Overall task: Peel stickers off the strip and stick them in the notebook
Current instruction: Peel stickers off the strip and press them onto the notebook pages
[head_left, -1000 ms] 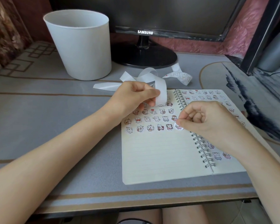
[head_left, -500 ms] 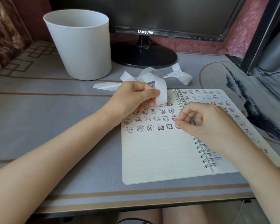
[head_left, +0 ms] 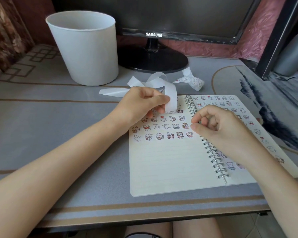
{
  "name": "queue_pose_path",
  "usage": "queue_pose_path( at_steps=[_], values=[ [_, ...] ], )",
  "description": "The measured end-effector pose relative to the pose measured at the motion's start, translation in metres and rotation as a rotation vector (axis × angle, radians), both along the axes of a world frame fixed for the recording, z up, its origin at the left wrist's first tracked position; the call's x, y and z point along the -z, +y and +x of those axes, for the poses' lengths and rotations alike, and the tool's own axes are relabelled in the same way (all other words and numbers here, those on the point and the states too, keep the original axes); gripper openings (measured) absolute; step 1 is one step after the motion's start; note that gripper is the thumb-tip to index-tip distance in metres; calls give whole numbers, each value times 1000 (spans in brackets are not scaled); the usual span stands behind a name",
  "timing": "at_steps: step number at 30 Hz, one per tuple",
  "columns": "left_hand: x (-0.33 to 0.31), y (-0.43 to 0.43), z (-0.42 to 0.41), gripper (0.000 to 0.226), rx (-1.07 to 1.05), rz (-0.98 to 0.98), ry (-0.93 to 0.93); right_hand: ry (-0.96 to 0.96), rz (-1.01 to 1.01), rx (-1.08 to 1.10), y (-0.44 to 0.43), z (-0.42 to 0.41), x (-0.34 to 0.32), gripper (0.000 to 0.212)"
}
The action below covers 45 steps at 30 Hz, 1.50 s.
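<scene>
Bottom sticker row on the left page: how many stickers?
6 stickers in a line across the notebook page, left to right: first, second, third, fourth, fifth, sixth beside the right hand. None looks hidden.

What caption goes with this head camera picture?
Left hand holds the sticker strip; right hand curls over the open notebook.

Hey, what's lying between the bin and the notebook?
In the head view, the curled white strip lies on the table between the bin and the notebook; the left hand pinches its near end over the page.
</scene>
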<state>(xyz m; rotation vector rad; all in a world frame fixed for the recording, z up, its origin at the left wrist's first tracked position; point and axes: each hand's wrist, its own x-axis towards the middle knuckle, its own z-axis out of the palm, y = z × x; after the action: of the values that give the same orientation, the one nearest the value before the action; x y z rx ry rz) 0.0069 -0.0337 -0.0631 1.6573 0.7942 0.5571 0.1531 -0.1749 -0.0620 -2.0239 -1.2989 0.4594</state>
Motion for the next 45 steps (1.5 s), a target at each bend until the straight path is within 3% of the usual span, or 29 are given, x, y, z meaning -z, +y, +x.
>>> queue_pose_path(
  at_steps=[5,16,21,29,34,40,45],
  values=[
    [0,0,0,22,5,5,-1,-22,-34,-5,-1,-1,-1,26],
    [-1,0,-1,23,-1,6,7,40,-17,-4,1,3,1,15],
    [-1,-1,0,23,-1,8,2,-25,-34,-12,3,4,2,12],
    [0,2,0,18,-6,-43,-112,-77,207,-61,27,-9,-20,9],
    [-2,3,-1,14,-38,-49,-183,-127,210,-85,45,-16,-12,15],
    [-5,2,-1,23,-50,-61,-217,78,343,-60,47,-15,-7,9],
    [-4,1,-1,17,21,-37,-142,187,397,-33,47,-10,-8,12]
  ],
)
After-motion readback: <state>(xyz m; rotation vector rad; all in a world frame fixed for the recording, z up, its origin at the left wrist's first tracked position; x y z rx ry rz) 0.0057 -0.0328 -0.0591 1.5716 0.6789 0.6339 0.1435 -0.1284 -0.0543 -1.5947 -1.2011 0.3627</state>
